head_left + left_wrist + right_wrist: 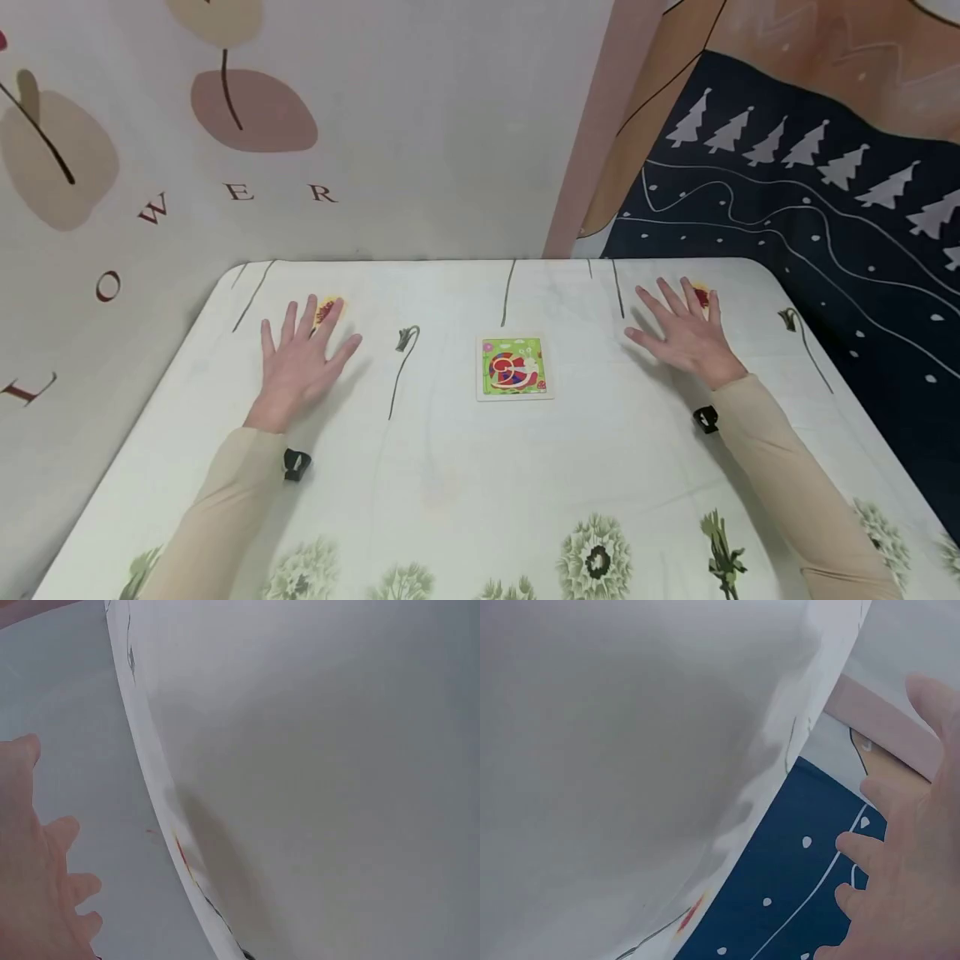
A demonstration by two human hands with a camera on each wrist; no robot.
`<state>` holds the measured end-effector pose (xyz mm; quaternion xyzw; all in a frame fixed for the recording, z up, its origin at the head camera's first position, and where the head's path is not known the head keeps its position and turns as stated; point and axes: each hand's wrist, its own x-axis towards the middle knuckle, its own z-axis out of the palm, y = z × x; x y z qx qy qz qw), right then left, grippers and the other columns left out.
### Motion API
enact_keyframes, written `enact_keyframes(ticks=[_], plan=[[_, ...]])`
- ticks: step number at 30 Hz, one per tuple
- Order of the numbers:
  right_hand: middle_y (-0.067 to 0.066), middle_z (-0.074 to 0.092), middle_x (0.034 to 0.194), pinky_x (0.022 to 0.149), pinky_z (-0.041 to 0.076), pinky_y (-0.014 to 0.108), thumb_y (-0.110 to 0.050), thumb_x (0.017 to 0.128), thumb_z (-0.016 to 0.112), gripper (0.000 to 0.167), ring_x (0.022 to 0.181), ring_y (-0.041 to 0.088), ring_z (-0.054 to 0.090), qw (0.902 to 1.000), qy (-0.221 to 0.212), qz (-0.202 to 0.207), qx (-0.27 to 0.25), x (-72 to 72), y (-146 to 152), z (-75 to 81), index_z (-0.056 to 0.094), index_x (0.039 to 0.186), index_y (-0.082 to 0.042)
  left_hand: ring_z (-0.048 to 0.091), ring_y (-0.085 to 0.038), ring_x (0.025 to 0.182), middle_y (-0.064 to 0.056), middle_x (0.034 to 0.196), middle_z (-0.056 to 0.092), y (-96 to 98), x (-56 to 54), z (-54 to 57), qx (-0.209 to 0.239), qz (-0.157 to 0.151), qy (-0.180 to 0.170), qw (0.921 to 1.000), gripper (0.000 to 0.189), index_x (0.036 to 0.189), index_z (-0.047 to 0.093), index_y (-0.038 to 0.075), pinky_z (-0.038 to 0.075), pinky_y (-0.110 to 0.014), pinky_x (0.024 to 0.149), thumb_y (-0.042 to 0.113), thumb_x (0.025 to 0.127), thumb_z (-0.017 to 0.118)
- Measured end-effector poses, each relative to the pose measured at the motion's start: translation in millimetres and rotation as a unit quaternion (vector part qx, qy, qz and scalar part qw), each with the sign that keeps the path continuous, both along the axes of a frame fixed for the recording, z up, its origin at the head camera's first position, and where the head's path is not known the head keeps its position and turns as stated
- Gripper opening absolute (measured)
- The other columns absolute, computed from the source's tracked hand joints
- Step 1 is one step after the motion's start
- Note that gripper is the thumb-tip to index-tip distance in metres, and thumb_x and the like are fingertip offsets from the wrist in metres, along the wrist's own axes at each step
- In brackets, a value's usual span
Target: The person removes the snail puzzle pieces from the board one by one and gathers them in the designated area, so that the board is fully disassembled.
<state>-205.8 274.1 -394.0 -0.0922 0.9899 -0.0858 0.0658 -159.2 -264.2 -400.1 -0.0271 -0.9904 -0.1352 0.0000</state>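
In the head view a square puzzle board [514, 367] lies flat on the table, green with a red, blue and white picture that looks like a snail, inside a pale border. To its left, my left hand [296, 367] is held above the tablecloth with fingers spread. My right hand [686, 333] is on the other side, its fingers spread too. Both hands are apart from the board and hold nothing. Each wrist view shows the spread fingers of the left hand [45, 877] and the right hand [900, 855], with shadows on the cloth.
A white tablecloth [450, 467] with printed flowers and stems covers the table. Behind it rises a pale wall [420, 167] with printed letters and plant shapes. Dark blue fabric [757, 192] with white trees hangs along the right side.
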Motion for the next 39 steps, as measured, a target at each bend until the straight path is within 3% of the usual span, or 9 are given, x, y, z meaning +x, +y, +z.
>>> enact_keyframes(ticks=[14,19,25,30,34,39], plan=[[0.017,0.008,0.168,0.112,-0.013,0.073,-0.069,0.095,0.038,0.081,0.153,0.044,-0.01,0.9992,0.015,0.032,-0.019,1.6,-19.8,4.8,0.022,0.16,-0.022,0.0,-0.047,0.153,-0.022,0.167,0.007,22.0,-4.5,-1.1,0.02,-0.007,0.007,0.9998,0.078,0.161,0.015,0.023,-0.01,-0.07,0.114,0.068,0.099,0.027],[0.016,0.017,0.166,0.113,-0.011,0.072,-0.066,0.096,0.039,0.076,0.153,0.046,-0.005,0.9982,0.02,0.053,-0.019,-0.1,-31.3,4.1,0.027,0.159,-0.023,0.002,-0.045,0.153,-0.021,0.167,0.01,36.7,-8.0,0.4,0.042,-0.007,0.001,0.9991,0.076,0.161,0.018,0.022,-0.008,-0.07,0.115,0.067,0.1,0.026],[0.017,0.033,0.159,0.116,-0.002,0.07,-0.051,0.097,0.051,0.066,0.152,0.046,0.007,0.9946,0.034,0.076,-0.062,-1.0,-46.1,1.7,0.039,0.153,-0.019,0.013,-0.046,0.152,-0.024,0.163,0.021,53.6,-11.3,-1.0,0.081,-0.014,0.005,0.9966,0.069,0.16,0.023,0.017,0.005,-0.068,0.118,0.057,0.103,0.03],[0.018,0.043,0.152,0.116,0.011,0.068,-0.041,0.096,0.058,0.058,0.147,0.046,0.021,0.9893,0.048,0.096,-0.099,-2.7,-58.5,-1.8,0.049,0.147,-0.014,0.03,-0.044,0.147,-0.023,0.158,0.035,66.8,-13.0,-2.8,0.144,-0.045,0.012,0.9884,0.061,0.157,0.029,0.011,0.02,-0.06,0.118,0.044,0.107,0.033],[0.019,0.048,0.147,0.11,0.023,0.066,-0.032,0.096,0.062,0.053,0.142,0.043,0.03,0.9827,0.04,0.108,-0.145,-5.5,-68.0,-4.1,0.053,0.143,-0.011,0.037,-0.042,0.143,-0.02,0.154,0.043,76.3,-13.0,-3.6,0.198,-0.058,-0.011,0.9784,0.06,0.156,0.031,0.011,0.026,-0.057,0.117,0.045,0.107,0.031],[0.021,0.05,0.145,0.11,0.024,0.064,-0.024,0.095,0.063,0.048,0.139,0.042,0.033,0.9697,0.022,0.121,-0.211,-7.3,-75.2,-6.3,0.056,0.139,-0.007,0.042,-0.04,0.141,-0.021,0.149,0.049,88.9,-12.5,-5.7,0.252,-0.066,-0.031,0.9651,0.059,0.155,0.035,0.01,0.03,-0.055,0.117,0.045,0.108,0.03]])
